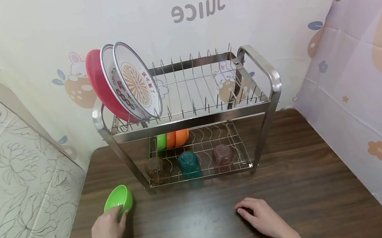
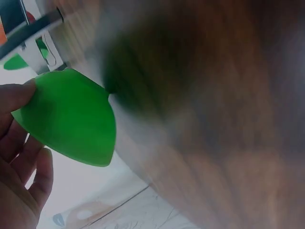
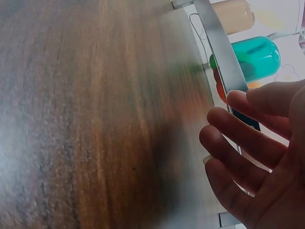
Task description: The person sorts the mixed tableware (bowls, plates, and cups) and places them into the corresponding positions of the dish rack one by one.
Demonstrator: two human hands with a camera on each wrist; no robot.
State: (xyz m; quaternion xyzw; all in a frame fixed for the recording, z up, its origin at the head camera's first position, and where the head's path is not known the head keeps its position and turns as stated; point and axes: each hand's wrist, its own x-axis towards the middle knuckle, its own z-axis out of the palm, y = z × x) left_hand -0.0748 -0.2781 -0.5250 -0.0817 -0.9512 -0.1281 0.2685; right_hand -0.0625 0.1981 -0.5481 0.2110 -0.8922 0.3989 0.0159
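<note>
My left hand (image 1: 106,232) pinches the near rim of a green bowl (image 1: 124,196), which is tilted at the left of the table, left of the rack. In the left wrist view the thumb and fingers hold the bowl's edge (image 2: 71,119). My right hand (image 1: 262,216) rests on the table at the right with loosely curled fingers and nothing in it. A two-tier metal dish rack (image 1: 191,121) stands in front of me. On its upper tier, a red plate (image 1: 96,77) and two white patterned plates (image 1: 136,80) lean at the left.
On the lower tier sit a green bowl (image 1: 161,142) and orange bowls (image 1: 181,137). In front of them stand a brownish glass (image 1: 155,168), a teal glass (image 1: 189,163) and a pinkish glass (image 1: 223,157), upside down. A printed cloth wall (image 1: 271,12) rises behind the wooden table (image 1: 197,222).
</note>
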